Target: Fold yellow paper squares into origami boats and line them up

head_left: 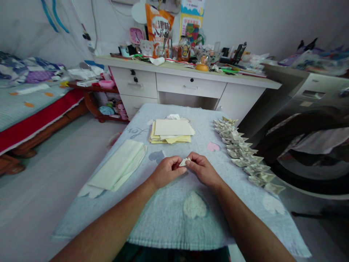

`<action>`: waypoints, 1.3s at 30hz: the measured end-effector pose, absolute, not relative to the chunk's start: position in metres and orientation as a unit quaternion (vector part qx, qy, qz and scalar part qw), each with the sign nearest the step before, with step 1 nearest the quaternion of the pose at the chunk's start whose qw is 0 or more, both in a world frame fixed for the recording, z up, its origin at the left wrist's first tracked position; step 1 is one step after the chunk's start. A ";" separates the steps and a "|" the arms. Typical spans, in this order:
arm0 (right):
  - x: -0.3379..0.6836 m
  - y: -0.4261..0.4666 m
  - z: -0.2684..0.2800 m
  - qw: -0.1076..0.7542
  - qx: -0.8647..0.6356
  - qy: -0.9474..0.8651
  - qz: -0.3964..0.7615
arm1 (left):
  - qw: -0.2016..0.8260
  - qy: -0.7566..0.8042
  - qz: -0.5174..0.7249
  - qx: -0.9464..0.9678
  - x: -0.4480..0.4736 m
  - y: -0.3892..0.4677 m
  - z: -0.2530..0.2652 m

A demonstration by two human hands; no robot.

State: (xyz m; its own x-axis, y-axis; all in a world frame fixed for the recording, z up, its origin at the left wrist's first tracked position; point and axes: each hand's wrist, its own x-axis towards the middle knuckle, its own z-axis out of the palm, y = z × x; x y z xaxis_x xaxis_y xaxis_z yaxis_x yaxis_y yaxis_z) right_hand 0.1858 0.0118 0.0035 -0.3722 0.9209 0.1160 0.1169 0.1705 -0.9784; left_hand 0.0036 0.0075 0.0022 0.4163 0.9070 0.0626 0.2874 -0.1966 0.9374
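Both hands near the middle of the cloth, fingers curled in, thumbs close together. Left hand pinches one edge of a small folded paper; right hand closes on the other, thumb on top. Neither hand spread; the paper sits between them, just above the cloth, its finer creases too small to read. Likely trouble: a tear along a fold, should the two pinches pull apart too hard; a crooked crease, if one thumb slips on so small a piece. A lesser risk: a forearm or sleeve-less elbow swinging wide on the right could knock the folded pieces standing close in their row, and a tug on the cloth could shift them too. Count: hands, two; paper in hand, one; paper stacks, two, a squarish sheet pile ahead and a long folded bundle to the left; patterned piece at the row's far end, one; pale folded pieces, more than ten, overlap preventing an exact figure.
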 end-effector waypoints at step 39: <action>0.191 0.013 0.000 0.369 -0.371 -0.702 0.483 | 0.410 0.432 0.351 0.722 0.006 0.003 0.004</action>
